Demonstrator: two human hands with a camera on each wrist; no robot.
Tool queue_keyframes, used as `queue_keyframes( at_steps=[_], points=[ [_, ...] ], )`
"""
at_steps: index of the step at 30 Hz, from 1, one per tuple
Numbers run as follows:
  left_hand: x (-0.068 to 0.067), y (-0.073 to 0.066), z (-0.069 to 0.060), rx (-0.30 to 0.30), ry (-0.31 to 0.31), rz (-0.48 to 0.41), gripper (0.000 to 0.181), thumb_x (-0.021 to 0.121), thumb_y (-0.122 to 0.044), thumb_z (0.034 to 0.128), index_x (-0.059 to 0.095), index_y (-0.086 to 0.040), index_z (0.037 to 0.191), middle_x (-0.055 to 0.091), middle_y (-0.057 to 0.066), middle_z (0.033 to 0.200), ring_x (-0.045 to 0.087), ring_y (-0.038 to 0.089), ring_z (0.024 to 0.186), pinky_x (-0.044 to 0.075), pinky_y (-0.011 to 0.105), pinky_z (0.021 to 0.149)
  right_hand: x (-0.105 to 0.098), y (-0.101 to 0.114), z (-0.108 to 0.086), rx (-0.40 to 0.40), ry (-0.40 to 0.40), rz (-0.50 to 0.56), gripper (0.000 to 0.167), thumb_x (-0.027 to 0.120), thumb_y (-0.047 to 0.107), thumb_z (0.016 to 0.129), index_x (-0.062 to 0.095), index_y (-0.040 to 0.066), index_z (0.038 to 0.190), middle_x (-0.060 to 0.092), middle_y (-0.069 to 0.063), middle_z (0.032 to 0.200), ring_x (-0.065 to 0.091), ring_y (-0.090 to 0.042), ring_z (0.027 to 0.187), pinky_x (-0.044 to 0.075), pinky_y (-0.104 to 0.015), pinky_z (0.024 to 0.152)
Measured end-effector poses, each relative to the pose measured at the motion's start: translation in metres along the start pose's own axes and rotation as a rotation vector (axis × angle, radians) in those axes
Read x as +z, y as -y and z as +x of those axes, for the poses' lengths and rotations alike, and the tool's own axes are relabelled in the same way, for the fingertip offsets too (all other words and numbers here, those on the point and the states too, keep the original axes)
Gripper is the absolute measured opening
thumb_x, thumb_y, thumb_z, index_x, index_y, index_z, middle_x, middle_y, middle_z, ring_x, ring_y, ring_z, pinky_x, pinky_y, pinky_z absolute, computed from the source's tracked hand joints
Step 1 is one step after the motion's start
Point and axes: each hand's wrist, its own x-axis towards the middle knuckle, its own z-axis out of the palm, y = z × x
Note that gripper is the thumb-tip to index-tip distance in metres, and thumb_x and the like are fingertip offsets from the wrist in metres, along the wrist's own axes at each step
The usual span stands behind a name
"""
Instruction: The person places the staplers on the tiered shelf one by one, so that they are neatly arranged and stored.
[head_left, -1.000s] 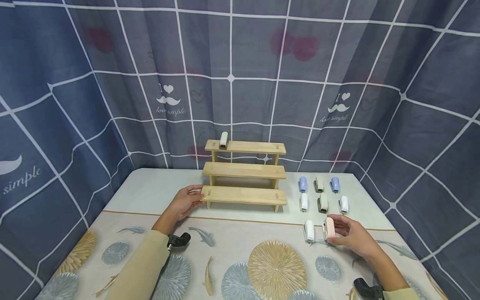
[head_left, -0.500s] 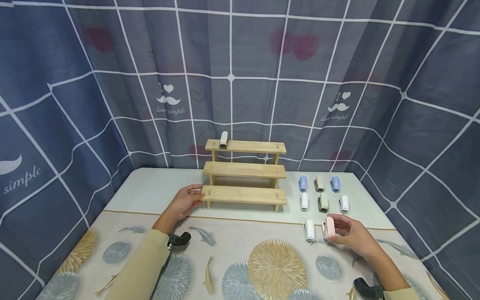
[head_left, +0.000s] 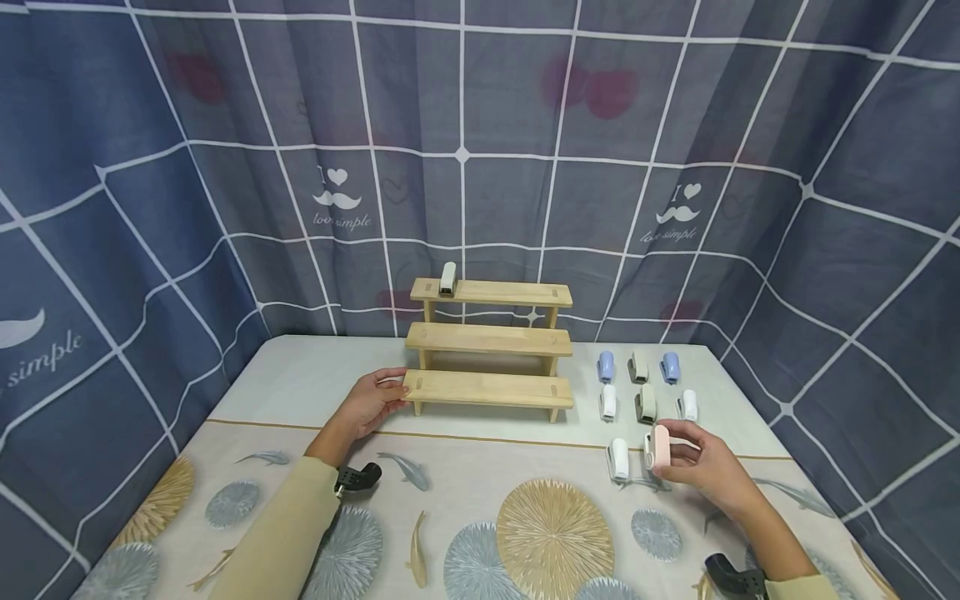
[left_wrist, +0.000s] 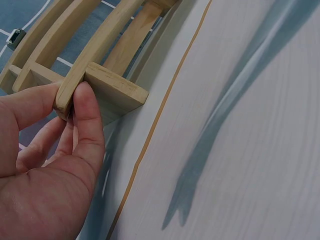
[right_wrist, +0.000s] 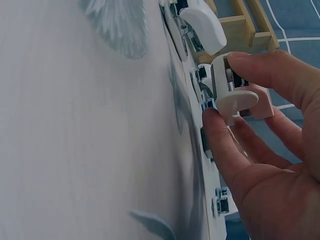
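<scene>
My left hand (head_left: 372, 405) pinches the left end of the bottom board of a three-step wooden shelf (head_left: 487, 389). The left wrist view shows the thumb and fingers on either side of that board (left_wrist: 80, 75). Near the front right, my right hand (head_left: 705, 462) holds a small pink-and-white stapler (head_left: 660, 447) between thumb and fingers. Its pale base and metal parts show in the right wrist view, where the thumb lies on one side. A white stapler (head_left: 618, 460) stands just left of it. On the top step's left end sits another white stapler (head_left: 447, 279).
Behind the right hand stand two rows of small staplers, among them blue ones (head_left: 670, 368), greyish ones (head_left: 646, 403) and white ones (head_left: 607, 403). A patterned cloth (head_left: 450, 483) covers the table's front. Blue checked curtains (head_left: 495, 200) hang around the back and sides.
My right hand has shifted its grip slightly and raised the pink stapler a little. The left hand has stayed on the shelf's end.
</scene>
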Motion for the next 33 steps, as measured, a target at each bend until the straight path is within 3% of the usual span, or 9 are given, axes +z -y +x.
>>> queue_keyframes(
  at_steps=[2,7,10,15,21,23,28,33],
  points=[
    [0.0,0.0,0.0,-0.003,-0.004,0.008,0.06,0.062,0.005,0.0982,0.035,0.009,0.152,0.064,0.005,0.105,0.069,0.01,0.083,0.063,0.021,0.076,0.001,0.002,0.0,-0.007,-0.007,-0.002,0.082,0.085,0.0,0.078,0.041,-0.009,0.147,0.057,-0.002,0.132,0.067,0.002,0.102,0.063,-0.023,0.081],
    [0.001,0.0,0.0,-0.001,-0.002,0.016,0.06,0.061,0.006,0.0981,0.035,0.009,0.152,0.064,0.006,0.106,0.069,0.01,0.084,0.063,0.021,0.077,0.003,0.008,0.003,-0.018,-0.031,-0.028,0.083,0.086,0.003,0.079,0.041,-0.006,0.148,0.05,-0.028,0.14,0.065,0.004,0.102,0.062,-0.021,0.083],
    [0.001,0.0,0.0,-0.001,0.004,0.016,0.06,0.061,0.006,0.0979,0.035,0.009,0.152,0.065,0.006,0.105,0.069,0.01,0.084,0.063,0.021,0.077,0.005,0.013,0.005,-0.012,-0.04,-0.043,0.084,0.086,0.006,0.08,0.041,-0.003,0.15,0.048,-0.032,0.142,0.063,0.005,0.103,0.06,-0.019,0.085],
    [0.001,-0.001,0.0,-0.011,0.003,0.023,0.061,0.062,0.006,0.0971,0.036,0.009,0.152,0.065,0.004,0.104,0.07,0.01,0.084,0.063,0.022,0.077,0.009,0.018,0.009,-0.007,-0.047,-0.013,0.082,0.085,0.007,0.082,0.042,-0.001,0.151,0.05,-0.026,0.142,0.065,0.002,0.103,0.061,-0.02,0.083],
    [0.001,-0.001,0.0,-0.006,0.005,0.023,0.061,0.062,0.007,0.0969,0.036,0.01,0.151,0.065,0.005,0.105,0.07,0.01,0.084,0.063,0.022,0.078,0.016,0.019,0.015,-0.042,-0.052,0.039,0.08,0.083,0.002,0.082,0.042,-0.004,0.15,0.058,0.007,0.124,0.068,-0.002,0.101,0.062,-0.021,0.081],
    [0.0,-0.001,0.001,0.0,0.009,0.017,0.06,0.062,0.007,0.097,0.035,0.01,0.151,0.065,0.005,0.103,0.07,0.01,0.083,0.063,0.022,0.077,0.018,0.02,0.017,-0.059,-0.046,0.049,0.079,0.083,0.002,0.082,0.043,-0.004,0.15,0.058,0.012,0.122,0.068,-0.001,0.102,0.062,-0.021,0.082],
    [0.0,-0.001,0.001,0.004,0.009,0.0,0.06,0.061,0.008,0.0966,0.035,0.011,0.151,0.066,0.005,0.102,0.07,0.011,0.083,0.063,0.023,0.077,0.024,0.026,0.023,-0.081,-0.039,0.094,0.076,0.082,0.0,0.082,0.047,0.001,0.149,0.059,0.009,0.124,0.067,-0.003,0.104,0.063,-0.022,0.082],
    [0.001,-0.001,0.001,-0.007,-0.003,0.012,0.06,0.062,0.008,0.0963,0.036,0.009,0.151,0.065,0.005,0.103,0.07,0.011,0.084,0.064,0.023,0.077,0.03,0.036,0.029,-0.078,-0.038,0.085,0.078,0.084,0.002,0.082,0.046,-0.001,0.149,0.058,0.0,0.127,0.067,-0.004,0.104,0.063,-0.024,0.082]
  ],
)
